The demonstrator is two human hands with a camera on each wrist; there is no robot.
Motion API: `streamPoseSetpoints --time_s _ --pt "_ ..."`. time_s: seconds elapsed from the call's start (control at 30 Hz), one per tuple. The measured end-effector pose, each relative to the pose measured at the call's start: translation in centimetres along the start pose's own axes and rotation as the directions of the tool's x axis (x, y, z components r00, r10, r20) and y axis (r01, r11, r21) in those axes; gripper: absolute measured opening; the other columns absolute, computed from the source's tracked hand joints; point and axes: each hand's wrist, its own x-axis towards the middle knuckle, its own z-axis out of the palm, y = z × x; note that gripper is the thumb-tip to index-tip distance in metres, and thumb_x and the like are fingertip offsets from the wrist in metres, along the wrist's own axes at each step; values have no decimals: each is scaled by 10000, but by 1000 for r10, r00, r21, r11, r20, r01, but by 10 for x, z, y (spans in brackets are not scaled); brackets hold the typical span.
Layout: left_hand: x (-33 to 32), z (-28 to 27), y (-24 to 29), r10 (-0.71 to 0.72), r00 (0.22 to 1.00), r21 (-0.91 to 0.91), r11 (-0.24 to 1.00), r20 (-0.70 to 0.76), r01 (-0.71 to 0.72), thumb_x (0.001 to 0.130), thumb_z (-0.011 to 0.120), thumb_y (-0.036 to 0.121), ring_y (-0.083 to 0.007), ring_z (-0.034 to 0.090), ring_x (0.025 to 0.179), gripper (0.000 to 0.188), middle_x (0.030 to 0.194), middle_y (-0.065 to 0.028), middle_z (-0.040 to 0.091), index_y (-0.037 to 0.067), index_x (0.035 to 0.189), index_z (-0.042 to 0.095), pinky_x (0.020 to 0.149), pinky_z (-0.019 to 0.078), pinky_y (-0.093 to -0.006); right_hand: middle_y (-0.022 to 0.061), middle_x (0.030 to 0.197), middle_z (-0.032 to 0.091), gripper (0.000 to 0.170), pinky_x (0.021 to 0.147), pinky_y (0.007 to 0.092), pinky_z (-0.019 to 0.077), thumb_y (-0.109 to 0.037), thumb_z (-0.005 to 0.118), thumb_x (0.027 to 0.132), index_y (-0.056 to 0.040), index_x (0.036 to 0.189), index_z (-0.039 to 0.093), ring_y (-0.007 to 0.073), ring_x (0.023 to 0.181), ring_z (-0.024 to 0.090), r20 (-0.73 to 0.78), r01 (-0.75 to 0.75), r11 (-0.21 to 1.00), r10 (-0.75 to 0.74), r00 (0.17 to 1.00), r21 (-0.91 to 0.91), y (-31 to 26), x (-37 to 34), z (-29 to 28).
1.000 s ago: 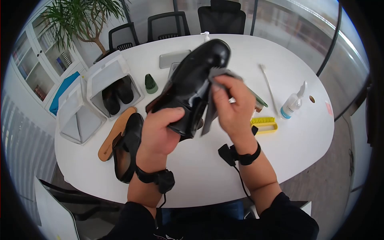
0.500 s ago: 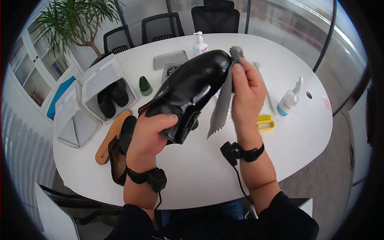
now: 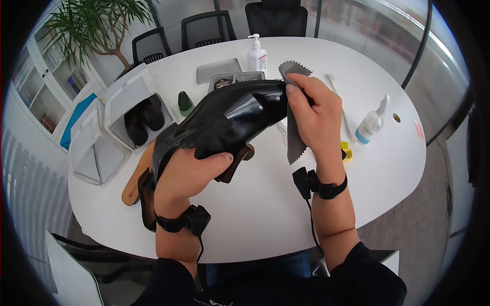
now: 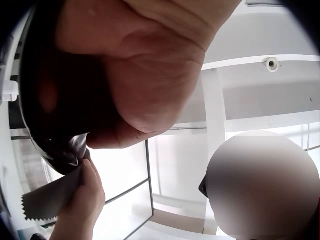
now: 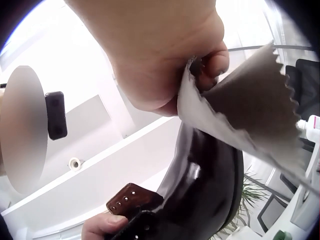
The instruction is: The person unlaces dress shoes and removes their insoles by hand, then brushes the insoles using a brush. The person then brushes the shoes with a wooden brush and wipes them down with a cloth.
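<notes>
In the head view my left hand point(image 3: 186, 176) grips a glossy black leather shoe point(image 3: 240, 109) above the table, thumb across its upper. The shoe lies tilted on its side, toe pointing right. A strap with punched holes and a brown inner face point(image 5: 131, 199) hangs from it in the right wrist view. My right hand point(image 3: 317, 112) pinches a grey zigzag-edged cloth point(image 3: 295, 143) between thumb and fingers, right at the toe tip. Below my left hand, partly hidden, is another black shoe point(image 3: 147, 204), beside a tan insole point(image 3: 133, 186).
Two clear-fronted boxes stand at left, one point(image 3: 115, 115) holding black shoes point(image 3: 148, 115). Farther back are a green brush point(image 3: 185, 103), a grey tray point(image 3: 250, 76) and a pump bottle point(image 3: 256, 56). At right are a spray bottle point(image 3: 370, 126), a yellow brush point(image 3: 347, 151) and a white stick point(image 3: 347, 120).
The cloth went from the shoe's side out past the toe, then back to the toe tip. My left hand has rolled the shoe onto its side, toe swinging down to the right.
</notes>
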Motion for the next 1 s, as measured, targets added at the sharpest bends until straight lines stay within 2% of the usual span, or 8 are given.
streamPoseSetpoints --time_s 0.1,0.23,0.33,0.37,0.53,0.7,0.9,1.0 --pt "8 0 -6 157 987 -228 961 -27 -159 860 723 89 -179 692 959 416 1075 -107 722 -23 1257 674 841 570 -322 75 905 741 272 756 246 508 -201 709 988 12 1150 757 103 799 634 94 -339 919 327 940 202 1 0 1" --pt "17 1 -5 178 983 -756 649 40 -87 934 613 156 -277 727 1063 463 1215 -158 722 -53 1347 603 938 595 -413 27 1089 707 351 854 227 505 -209 657 1060 30 1316 678 80 965 634 -34 -259 833 315 949 490 -8 -6 17" --pt "23 7 -6 109 992 -923 385 56 10 968 600 220 -315 725 1062 433 1236 -174 715 -26 1324 620 942 595 -452 27 1094 704 342 860 234 511 -173 653 1061 34 1333 656 86 959 643 -78 -184 918 224 971 351 -19 -18 27" --pt "24 7 -7 87 994 -946 322 63 32 994 591 262 -332 724 1066 396 1246 -170 716 -2 1286 641 955 587 -467 106 1039 733 279 800 279 542 -174 682 1025 -7 1248 668 151 882 680 -124 -117 946 161 979 304 -16 -20 33" --pt "29 11 -7 10 1000 -971 239 -14 -16 1027 578 307 -308 723 1048 344 1194 -122 740 31 1202 684 967 570 -445 100 834 705 190 638 331 541 -85 709 960 -61 1145 673 253 667 703 115 23 978 -48 992 208 -37 -32 39" --pt "39 -3 -28 -48 982 -967 190 -182 -170 1033 589 376 -270 726 1033 341 1106 -81 762 70 1110 717 962 567 -421 140 835 703 167 626 376 545 -25 669 936 -59 1094 624 333 703 718 432 -178 871 -43 901 459 -58 -55 54" --pt "36 -9 -21 19 986 -974 158 -165 -165 1043 573 390 -280 726 1044 365 1133 -85 761 68 1132 721 975 564 -432 130 851 704 217 646 334 547 -19 707 887 -58 1089 636 287 714 726 599 -149 827 -256 759 542 -50 -51 49" --pt "32 -5 -13 64 992 -983 145 -105 -113 1046 561 395 -293 723 1061 387 1159 -98 757 61 1166 715 987 560 -443 65 928 720 231 682 261 539 -23 729 940 -18 1145 623 128 793 701 460 -158 910 -40 887 383 -44 -43 41"
